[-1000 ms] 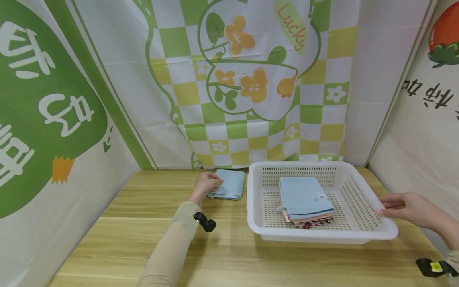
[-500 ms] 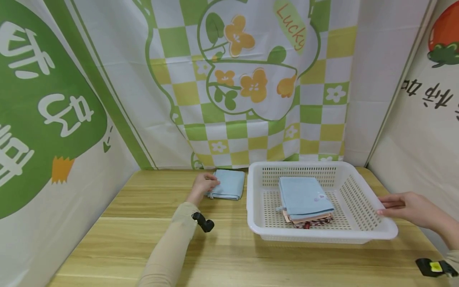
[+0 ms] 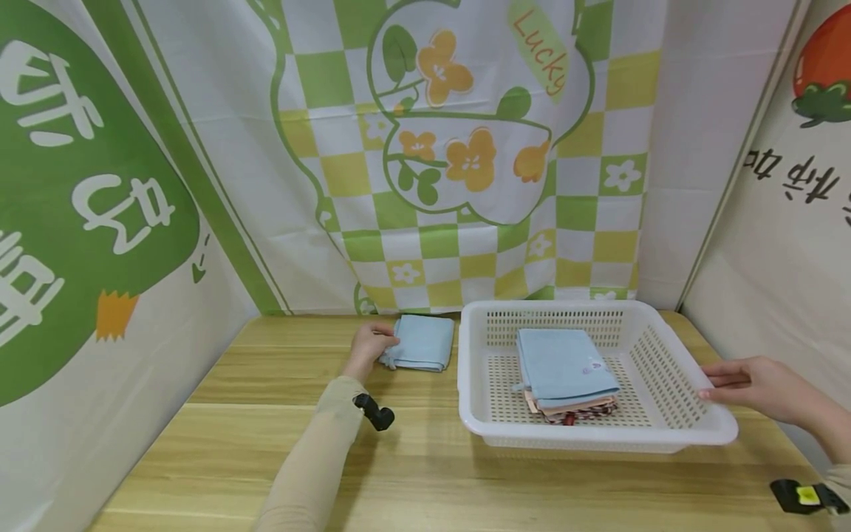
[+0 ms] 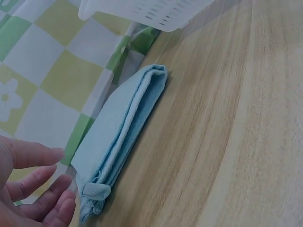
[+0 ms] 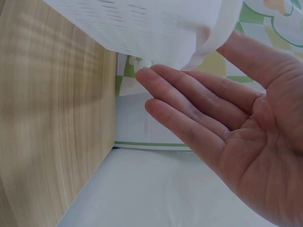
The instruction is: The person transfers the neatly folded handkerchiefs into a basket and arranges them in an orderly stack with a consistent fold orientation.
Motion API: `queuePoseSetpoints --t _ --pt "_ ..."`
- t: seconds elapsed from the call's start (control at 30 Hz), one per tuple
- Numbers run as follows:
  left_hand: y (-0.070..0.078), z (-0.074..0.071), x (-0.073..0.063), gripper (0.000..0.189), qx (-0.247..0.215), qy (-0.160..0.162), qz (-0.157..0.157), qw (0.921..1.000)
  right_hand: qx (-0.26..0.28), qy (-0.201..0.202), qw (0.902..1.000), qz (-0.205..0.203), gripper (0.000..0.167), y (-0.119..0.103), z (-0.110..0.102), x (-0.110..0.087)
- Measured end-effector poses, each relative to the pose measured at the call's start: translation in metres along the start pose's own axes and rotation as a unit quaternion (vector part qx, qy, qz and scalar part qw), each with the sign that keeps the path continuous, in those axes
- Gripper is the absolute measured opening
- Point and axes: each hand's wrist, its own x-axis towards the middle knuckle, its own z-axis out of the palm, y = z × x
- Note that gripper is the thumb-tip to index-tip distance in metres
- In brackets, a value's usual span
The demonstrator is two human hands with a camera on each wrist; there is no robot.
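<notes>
In the head view a folded light-blue towel point(image 3: 425, 343) lies on the wooden table at the back. My left hand point(image 3: 371, 346) is at its left edge. The left wrist view shows that hand's thumb and loosely bent fingers point(image 4: 60, 187) beside the towel's looped corner, with nothing between them. A white plastic basket point(image 3: 468, 369) stands to the right, holding another folded blue towel point(image 3: 565, 362) on top of peach and dark patterned cloths point(image 3: 585, 410). My right hand point(image 3: 758, 384) touches the basket's right rim, thumb at the rim and fingers point(image 5: 180, 127) straight along its outside.
The wooden table point(image 3: 266, 414) ends at a white and green checked curtain point(image 3: 465, 251) behind the towel and basket. Printed cloth walls point(image 3: 219, 295) flank it on the left and right.
My left hand has drawn slightly left from the towel, from overlapping its top to its left edge. The towel, basket and right hand stay in place.
</notes>
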Motion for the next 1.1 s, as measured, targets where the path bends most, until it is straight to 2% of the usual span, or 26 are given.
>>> queuePoseSetpoints --t 0.17,0.5,0.67,0.77,1.1 --pt "-0.003 -0.001 0.001 0.031 0.000 0.012 -0.008 0.9999 0.001 -0.001 1.0000 0.005 0.062 0.000 0.000 0.000" --pt "-0.009 0.000 0.002 0.034 0.000 0.012 -0.030 0.9995 0.002 -0.003 1.0000 0.005 0.062 0.000 0.000 0.000" --pt "-0.011 0.003 0.005 0.037 0.007 0.019 -0.025 0.9995 0.004 -0.007 0.9999 0.008 0.062 -0.001 0.000 0.001" --pt "-0.011 0.004 0.005 0.039 0.012 0.017 -0.023 0.9995 0.003 -0.005 0.9999 0.008 0.062 -0.001 0.000 0.001" --pt "-0.009 0.004 0.003 0.048 0.026 0.005 -0.050 0.9984 0.010 -0.005 0.9999 0.000 0.059 0.002 0.001 0.001"
